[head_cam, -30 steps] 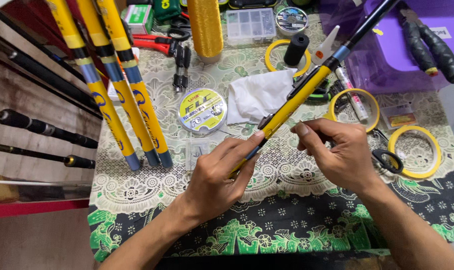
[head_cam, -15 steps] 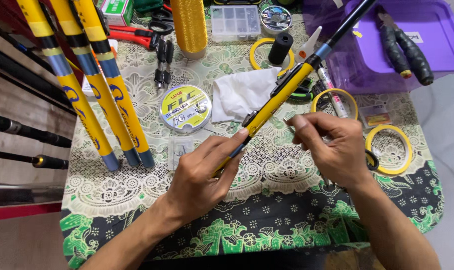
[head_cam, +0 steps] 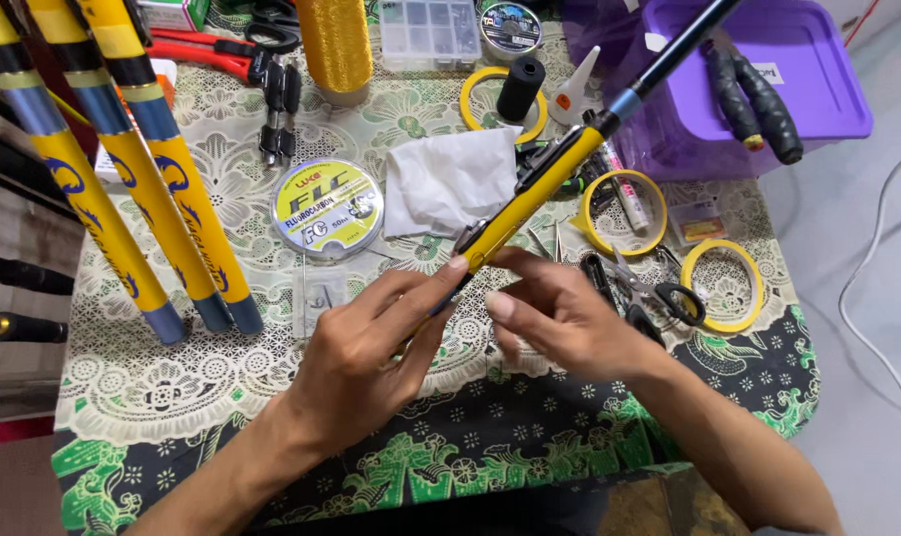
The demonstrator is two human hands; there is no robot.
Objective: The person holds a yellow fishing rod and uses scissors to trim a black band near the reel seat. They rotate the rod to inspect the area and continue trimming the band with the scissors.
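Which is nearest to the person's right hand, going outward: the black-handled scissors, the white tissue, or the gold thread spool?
From the right hand:
1. Black-handled scissors, just beside it on the right.
2. White tissue, farther up the table, mid-left.
3. Gold thread spool, far edge, upper left.

the left hand (head_cam: 371, 357) grips the lower end of a yellow rod section (head_cam: 530, 194) that slants up to the right over the patterned cloth (head_cam: 172, 397). the right hand (head_cam: 569, 318) sits just beside it, fingertips (head_cam: 500, 303) near the rod. a white tissue (head_cam: 445, 179) and a round line spool (head_cam: 326, 206) lie behind.
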